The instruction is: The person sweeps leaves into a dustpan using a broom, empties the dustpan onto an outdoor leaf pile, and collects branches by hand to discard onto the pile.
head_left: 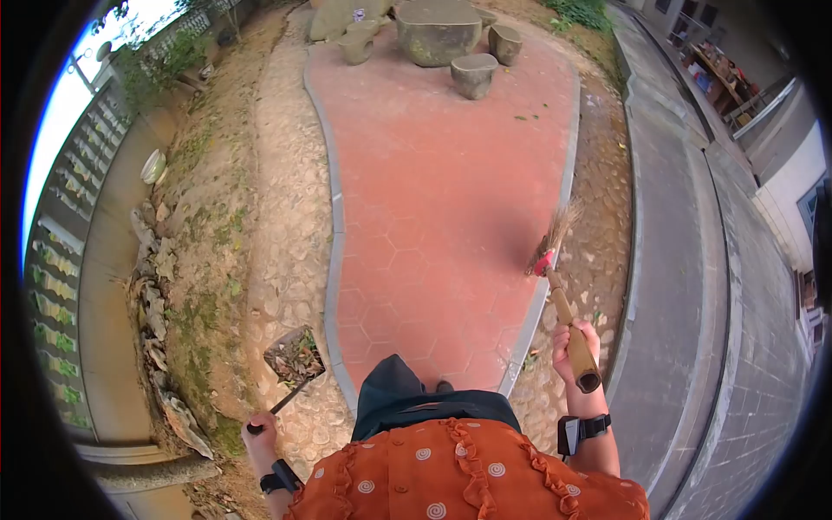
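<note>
My right hand (575,348) is wrapped round the bamboo handle of a broom (565,305), near its hollow top end. The broom's straw bristles, bound with something red, reach the right edge of the red paving (433,208). On the left, my left hand (259,431) is closed round the dark handle of a dustpan (295,359). The pan holds brown and green leaves and sits over the cobbled strip. Both wrists wear black bands.
A stone table (438,33) and several stone stools (474,76) stand at the far end of the paving. A few leaves lie near them. Grey curbs edge the paving, with a concrete walkway (672,217) to the right. A balustrade (74,199) runs along the left.
</note>
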{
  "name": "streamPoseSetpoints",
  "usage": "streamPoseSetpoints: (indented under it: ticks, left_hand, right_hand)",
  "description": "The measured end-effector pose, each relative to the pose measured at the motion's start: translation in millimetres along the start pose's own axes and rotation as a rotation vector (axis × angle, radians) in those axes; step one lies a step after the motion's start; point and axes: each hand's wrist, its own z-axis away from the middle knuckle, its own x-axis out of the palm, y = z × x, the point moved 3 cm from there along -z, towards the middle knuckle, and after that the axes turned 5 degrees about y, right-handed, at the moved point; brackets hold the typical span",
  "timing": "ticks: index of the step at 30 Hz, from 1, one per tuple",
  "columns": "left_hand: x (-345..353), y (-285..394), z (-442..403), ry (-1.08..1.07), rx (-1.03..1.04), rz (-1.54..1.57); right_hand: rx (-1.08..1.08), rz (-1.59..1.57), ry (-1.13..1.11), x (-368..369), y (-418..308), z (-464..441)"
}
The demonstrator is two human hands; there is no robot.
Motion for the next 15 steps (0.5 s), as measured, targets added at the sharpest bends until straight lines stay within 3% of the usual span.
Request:
streamPoseSetpoints:
  ticks: [3, 7, 10, 12, 15]
  left_hand:
    - [64, 2, -79, -0.097, 0.067, -0.072]
    - [164, -15, -182, 0.047, 0.039, 0.036]
    - [239, -14, -252, -0.048, 0.119, -0.081]
    - [294, -9, -300, 0.063, 0.099, -0.037]
    - [380, -24, -358, 0.232, 0.119, 0.022]
  right_hand:
    - [0.087, -0.129, -0.071, 67, -7, -97]
    - [0.145, -0.194, -0.188, 138, -5, -220]
    - [0.088, -0.061, -0.012, 219, 21, -275]
    - [0.067, -0.048, 0.095, 272, 24, -313]
    - [0.082, -0.135, 0.062, 351, 26, -359]
